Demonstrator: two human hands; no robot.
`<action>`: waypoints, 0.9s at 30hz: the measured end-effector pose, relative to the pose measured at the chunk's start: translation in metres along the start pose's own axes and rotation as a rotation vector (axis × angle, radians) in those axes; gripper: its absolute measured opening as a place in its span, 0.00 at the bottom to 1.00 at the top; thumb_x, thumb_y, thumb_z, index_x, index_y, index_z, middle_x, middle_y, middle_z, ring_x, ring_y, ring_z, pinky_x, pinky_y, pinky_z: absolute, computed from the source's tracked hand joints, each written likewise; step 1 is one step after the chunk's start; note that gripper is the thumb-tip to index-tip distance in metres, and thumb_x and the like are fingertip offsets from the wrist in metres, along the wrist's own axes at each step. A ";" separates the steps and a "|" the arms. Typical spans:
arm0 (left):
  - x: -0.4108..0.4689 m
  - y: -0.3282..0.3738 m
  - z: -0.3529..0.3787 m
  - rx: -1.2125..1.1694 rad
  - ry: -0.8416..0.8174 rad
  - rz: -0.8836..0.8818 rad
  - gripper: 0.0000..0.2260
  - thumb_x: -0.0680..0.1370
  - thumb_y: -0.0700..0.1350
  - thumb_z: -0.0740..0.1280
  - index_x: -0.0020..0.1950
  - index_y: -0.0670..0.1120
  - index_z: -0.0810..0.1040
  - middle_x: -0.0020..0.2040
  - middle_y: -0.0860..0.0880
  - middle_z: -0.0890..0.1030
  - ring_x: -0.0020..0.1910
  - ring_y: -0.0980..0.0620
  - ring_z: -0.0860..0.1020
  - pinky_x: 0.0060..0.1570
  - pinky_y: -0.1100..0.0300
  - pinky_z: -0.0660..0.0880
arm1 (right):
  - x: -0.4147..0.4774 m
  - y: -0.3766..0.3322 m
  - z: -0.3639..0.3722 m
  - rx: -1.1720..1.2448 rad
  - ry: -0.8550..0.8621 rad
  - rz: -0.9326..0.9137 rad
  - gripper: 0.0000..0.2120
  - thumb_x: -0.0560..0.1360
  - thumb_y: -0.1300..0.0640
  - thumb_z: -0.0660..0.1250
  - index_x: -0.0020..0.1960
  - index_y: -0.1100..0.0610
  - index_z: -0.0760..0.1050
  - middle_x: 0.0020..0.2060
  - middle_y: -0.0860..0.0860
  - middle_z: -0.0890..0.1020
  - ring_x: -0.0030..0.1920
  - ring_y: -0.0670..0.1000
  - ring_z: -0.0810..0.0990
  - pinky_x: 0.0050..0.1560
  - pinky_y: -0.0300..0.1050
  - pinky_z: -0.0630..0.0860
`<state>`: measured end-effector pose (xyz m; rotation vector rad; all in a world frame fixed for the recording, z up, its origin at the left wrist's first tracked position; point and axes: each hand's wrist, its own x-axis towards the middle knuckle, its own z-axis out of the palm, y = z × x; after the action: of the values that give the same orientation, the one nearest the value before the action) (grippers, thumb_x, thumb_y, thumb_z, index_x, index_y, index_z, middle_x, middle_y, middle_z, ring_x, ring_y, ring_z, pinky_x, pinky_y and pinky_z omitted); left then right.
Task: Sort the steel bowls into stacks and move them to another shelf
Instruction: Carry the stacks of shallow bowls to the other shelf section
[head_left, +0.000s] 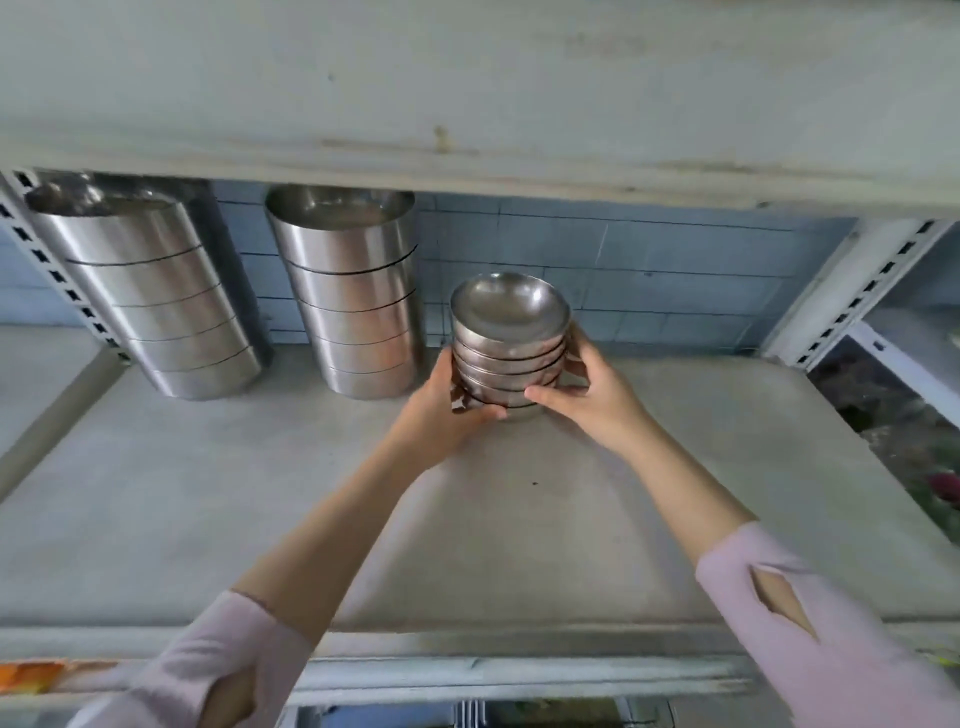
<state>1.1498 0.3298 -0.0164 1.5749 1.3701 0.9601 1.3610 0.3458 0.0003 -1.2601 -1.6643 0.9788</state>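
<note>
Small bowl stack (511, 348): shallow round steel bowls nested upright, rims up, at the rear middle of the grey shelf (208, 493). Middle stack (353, 301) and left stack (150, 301): taller, straight-sided, standing to its left.

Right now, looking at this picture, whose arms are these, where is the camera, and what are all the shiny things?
There is no machine here. A person wears one camera on the head, looking forward and down, so both arms reach in from below. The left hand and right hand grip a stack of small steel bowls from both sides, over a grey shelf. I cannot tell whether the stack rests on the shelf. To its left stands a taller stack of steel containers, and at the far left a second tall stack. Another shelf board runs overhead.
</note>
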 end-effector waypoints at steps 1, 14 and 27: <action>0.003 0.001 0.002 0.024 0.022 -0.008 0.40 0.68 0.48 0.79 0.74 0.51 0.61 0.59 0.58 0.78 0.60 0.56 0.77 0.60 0.62 0.72 | 0.006 0.005 -0.001 0.002 -0.001 -0.003 0.44 0.67 0.55 0.79 0.76 0.46 0.61 0.65 0.42 0.76 0.66 0.42 0.75 0.58 0.41 0.78; 0.023 0.008 0.010 0.149 0.154 -0.118 0.34 0.70 0.49 0.77 0.72 0.46 0.66 0.58 0.53 0.78 0.54 0.55 0.76 0.53 0.64 0.70 | 0.033 0.018 0.000 0.038 -0.007 -0.093 0.36 0.67 0.51 0.79 0.68 0.38 0.64 0.64 0.46 0.76 0.62 0.41 0.77 0.61 0.44 0.78; 0.002 0.017 0.014 0.283 0.235 -0.221 0.40 0.72 0.57 0.74 0.77 0.45 0.61 0.70 0.47 0.73 0.64 0.50 0.75 0.55 0.61 0.71 | 0.018 0.004 -0.007 -0.099 0.015 0.015 0.53 0.67 0.40 0.76 0.80 0.47 0.46 0.79 0.45 0.56 0.77 0.48 0.60 0.73 0.48 0.65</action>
<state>1.1688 0.3288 -0.0056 1.5050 1.8704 0.8646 1.3653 0.3643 0.0021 -1.3432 -1.7127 0.9030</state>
